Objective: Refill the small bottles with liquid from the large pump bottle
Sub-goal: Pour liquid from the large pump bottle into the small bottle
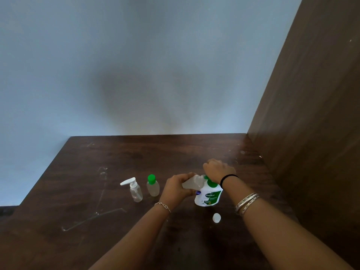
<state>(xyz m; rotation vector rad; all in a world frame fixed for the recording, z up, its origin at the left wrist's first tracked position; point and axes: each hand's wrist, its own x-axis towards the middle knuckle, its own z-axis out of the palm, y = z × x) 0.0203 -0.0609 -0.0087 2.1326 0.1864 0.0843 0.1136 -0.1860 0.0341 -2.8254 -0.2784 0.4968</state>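
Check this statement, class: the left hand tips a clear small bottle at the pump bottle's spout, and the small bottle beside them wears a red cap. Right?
Not quite. The head view shows the cap is green, not red. The rest holds: the left hand tips a clear bottle at the pump bottle.

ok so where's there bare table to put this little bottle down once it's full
Bare wood lies left of the small pump bottle toward the table edge, and behind the bottles to the wall. It is crowded around the large pump bottle: both hands, the green-capped bottle, and a loose white cap in front.
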